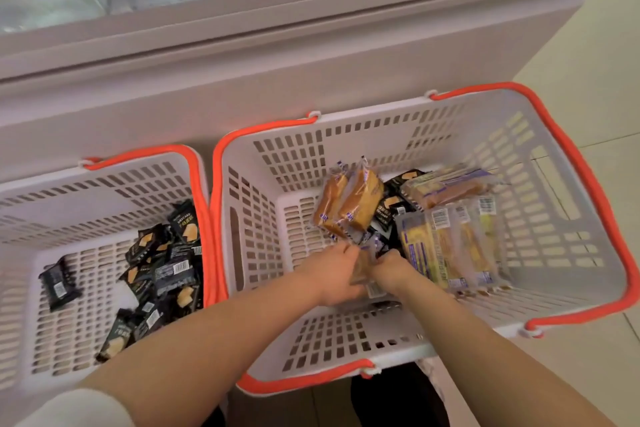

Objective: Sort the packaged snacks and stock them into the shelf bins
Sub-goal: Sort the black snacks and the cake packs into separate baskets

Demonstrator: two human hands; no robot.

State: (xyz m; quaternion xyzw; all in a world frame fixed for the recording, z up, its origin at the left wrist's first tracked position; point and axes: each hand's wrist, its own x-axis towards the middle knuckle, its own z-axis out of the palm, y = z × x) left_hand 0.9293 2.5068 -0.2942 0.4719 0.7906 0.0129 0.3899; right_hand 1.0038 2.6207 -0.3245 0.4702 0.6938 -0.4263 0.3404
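Two white plastic baskets with orange handles stand side by side. The left basket (41, 191) holds several black snack packs (173, 270). In the right basket (554, 218) both hands meet low in the middle. My left hand (332, 274) and my right hand (391, 270) grip clear-wrapped packs between them. Two brown cake packs (349, 204) stick up from that grip. Beside them lie yellowish clear-wrapped packs (450, 243), a few black packs (394, 204) and another pack (446, 184) at the back.
A white chest freezer (277, 45) with a glass lid runs along the back, right behind both baskets. Pale floor tiles (606, 62) show at the right. A dark patch of floor or clothing (398, 399) shows below the right basket.
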